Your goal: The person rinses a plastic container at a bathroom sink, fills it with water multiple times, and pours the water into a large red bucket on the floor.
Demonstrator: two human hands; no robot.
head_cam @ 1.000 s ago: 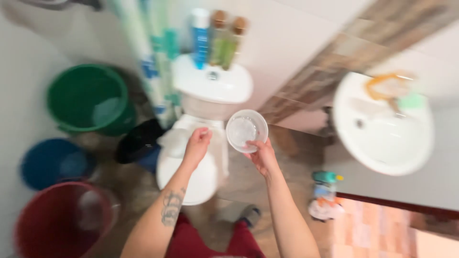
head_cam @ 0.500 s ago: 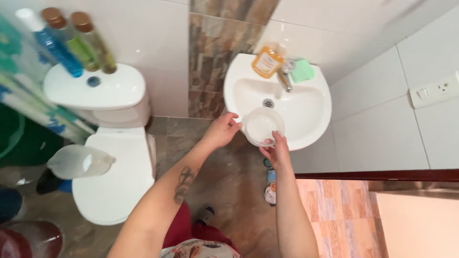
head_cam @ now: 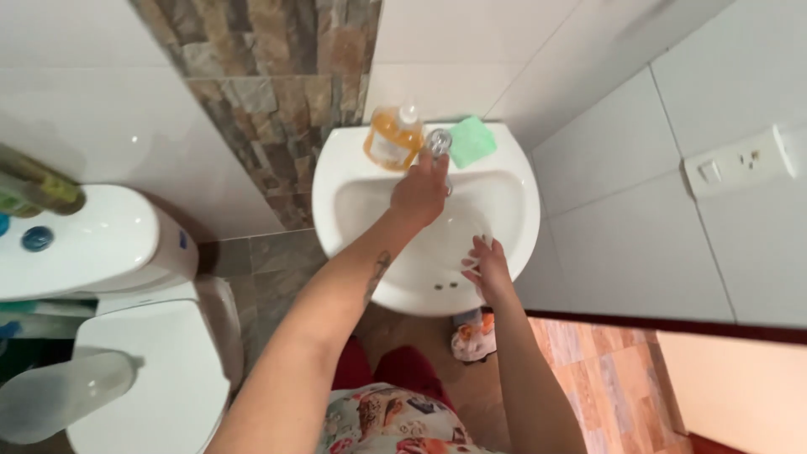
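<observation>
The left hand (head_cam: 418, 189) reaches across the sink (head_cam: 353, 176) to the tap (head_cam: 438, 143) at the back rim, its fingers curled over the tap's base so that the clear knob shows just above the knuckles; the grip is closed around the tap, though the fingertips themselves are hidden. The right hand (head_cam: 486, 267) is low in the sink near the front right edge, holding a white bowl (head_cam: 471, 227) that blends into the white basin; the fingers are bent around the bowl's rim, but how tightly they close cannot be told. The bowl sits inside the basin, below and to the right of the tap. Just left of the tap, on the sink's back ledge, stands an orange soap bottle (head_cam: 392, 139) with a white pump, and just right of the tap lies a green sponge (head_cam: 472, 141). Behind the sink the wall is white tile with a vertical strip of brown stone tile (head_cam: 277, 92). On the right wall there is a white socket (head_cam: 740, 161). To the left, well apart from the sink, stands a white toilet (head_cam: 160, 387) with its lid down and its tank (head_cam: 84, 244) against the wall. Under the sink, on the floor, a small bottle (head_cam: 476, 340) shows beside the right forearm.
</observation>
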